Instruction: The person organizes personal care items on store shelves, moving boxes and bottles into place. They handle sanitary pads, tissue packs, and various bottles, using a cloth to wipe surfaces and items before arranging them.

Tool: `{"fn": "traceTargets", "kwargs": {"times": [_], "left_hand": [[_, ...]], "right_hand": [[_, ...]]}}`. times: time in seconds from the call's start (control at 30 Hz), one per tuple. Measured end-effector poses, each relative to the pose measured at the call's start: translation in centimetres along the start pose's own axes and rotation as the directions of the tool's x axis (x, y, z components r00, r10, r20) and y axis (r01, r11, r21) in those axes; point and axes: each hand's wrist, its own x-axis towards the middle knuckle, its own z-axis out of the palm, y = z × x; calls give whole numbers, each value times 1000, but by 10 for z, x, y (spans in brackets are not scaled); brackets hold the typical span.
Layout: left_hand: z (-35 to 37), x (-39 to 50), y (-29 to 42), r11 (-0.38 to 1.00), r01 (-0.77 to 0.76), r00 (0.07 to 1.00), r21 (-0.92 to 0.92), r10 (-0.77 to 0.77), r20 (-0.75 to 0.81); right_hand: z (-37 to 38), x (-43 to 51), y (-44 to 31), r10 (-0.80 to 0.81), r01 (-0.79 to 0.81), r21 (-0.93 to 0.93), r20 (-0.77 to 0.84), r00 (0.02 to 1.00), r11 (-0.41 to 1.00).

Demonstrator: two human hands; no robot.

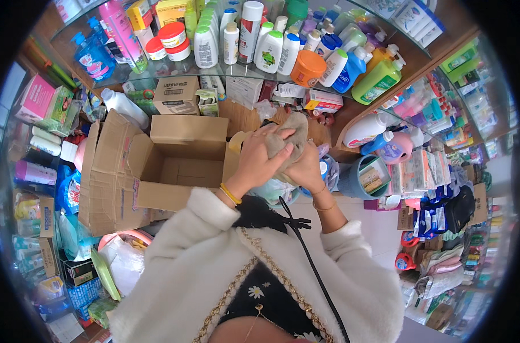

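Both of my hands are raised together in front of the shelves, around a bunched beige-grey cloth [295,138]. My left hand [260,158] presses on the cloth's left side, its thumb lying across it. On the right, my right hand [305,165] grips the cloth from below; its fingers are partly hidden. Just left of my hands stands a cardboard box [187,169] with its flaps spread, empty inside as far as I can see. Behind the cloth is a wooden shelf board [242,115] with a crumpled clear plastic bag [266,109] on it.
Bottles and jars line a glass shelf [251,73] above my hands. A carton [176,95] stands behind the open box. To the right are a blue-grey bin [360,178] and stacked tissue packs [418,171]. A flattened cardboard piece [107,184] leans at the left.
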Motion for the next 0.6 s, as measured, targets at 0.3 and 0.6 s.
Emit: {"fn": "traceTargets", "kwargs": {"times": [0.3, 0.6], "left_hand": [[-47, -28, -83, 937, 231, 944, -264, -281, -171], [-67, -65, -106, -91, 229, 679, -969, -698, 226]], "right_hand": [[-22, 11, -60, -130, 132, -301, 25, 991, 945], [-31, 25, -82, 252, -128, 594, -131, 959, 795]]}}
